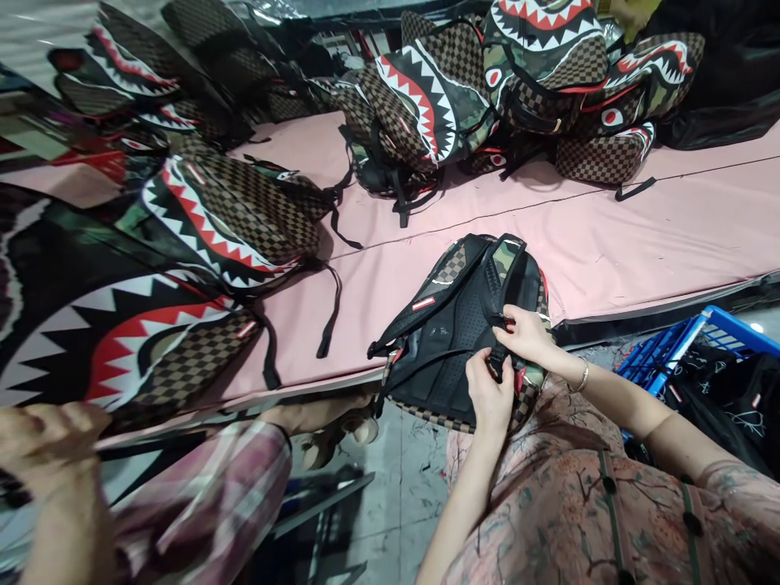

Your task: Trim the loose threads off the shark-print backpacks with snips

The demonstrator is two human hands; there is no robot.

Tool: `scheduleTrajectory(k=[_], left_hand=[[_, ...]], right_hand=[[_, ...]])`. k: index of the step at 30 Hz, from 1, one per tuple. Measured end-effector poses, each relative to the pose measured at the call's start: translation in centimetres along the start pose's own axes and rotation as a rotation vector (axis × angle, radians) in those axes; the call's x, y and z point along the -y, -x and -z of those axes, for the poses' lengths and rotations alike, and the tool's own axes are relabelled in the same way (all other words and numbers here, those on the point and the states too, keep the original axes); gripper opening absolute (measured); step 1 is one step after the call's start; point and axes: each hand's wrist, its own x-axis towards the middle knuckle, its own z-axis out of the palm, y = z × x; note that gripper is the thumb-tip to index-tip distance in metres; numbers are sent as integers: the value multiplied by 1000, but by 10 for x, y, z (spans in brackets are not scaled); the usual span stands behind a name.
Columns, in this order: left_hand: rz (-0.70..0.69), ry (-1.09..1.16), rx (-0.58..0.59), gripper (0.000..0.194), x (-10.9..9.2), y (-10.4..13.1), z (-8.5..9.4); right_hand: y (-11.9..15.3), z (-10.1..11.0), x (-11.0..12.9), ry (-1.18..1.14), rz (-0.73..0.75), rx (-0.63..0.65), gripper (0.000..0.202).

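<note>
The backpack (448, 378) lies back-up beneath the left grip (491, 396) and right grip (526, 333).

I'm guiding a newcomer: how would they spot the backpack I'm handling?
Find the near edge of the pink table. The backpack overhangs it, under your left hand and right hand. Unlike nearby bags showing toothy mouths, its black padded back faces up.

Just below and right of the frame's middle, a backpack (448, 333), back side up, lower end toward the frame's bottom. Black padded back panel, brown checkered fabric along the lower edge, red-and-white label (423, 304) at left. Checkered patch (452, 266) on the left shoulder strap, camouflage patch (507, 254) on the right.
</note>
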Motion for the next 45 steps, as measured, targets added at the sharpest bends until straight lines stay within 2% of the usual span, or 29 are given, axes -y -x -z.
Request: scheduleTrajectory(k=[2,5,8,10,13,15,19,25,35,42,45], left_hand=[[28,25,55,31,5,-4,3],[190,228,80,29,16,-5,4],[418,556,56,31,23,-3,3],[544,767,101,34,23,-2,2],[677,954,224,32,22,-2,4],[728,1009,260,29,22,-4,6],[759,1054,266,23,26,-6,8],[767,1058,277,22,30,-5,7],[756,1055,315,25,29,-3,8],[761,1051,310,26,30,-4,7],[773,1047,308,26,30,-4,7]], right_hand=[[-7,2,0,-23,31,84,12],[-12,7,-7,-129,73,190,24],[-10,13,-22,-109,141,86,22],[-4,17,-36,-16,222,17,18],[8,18,-58,74,347,49,14],[15,17,-70,89,416,92,14],[21,15,-80,163,528,118,16],[18,17,-80,223,612,139,18],[17,15,-62,389,646,117,19],[17,16,-68,355,674,77,19],[16,17,-69,339,700,110,18]])
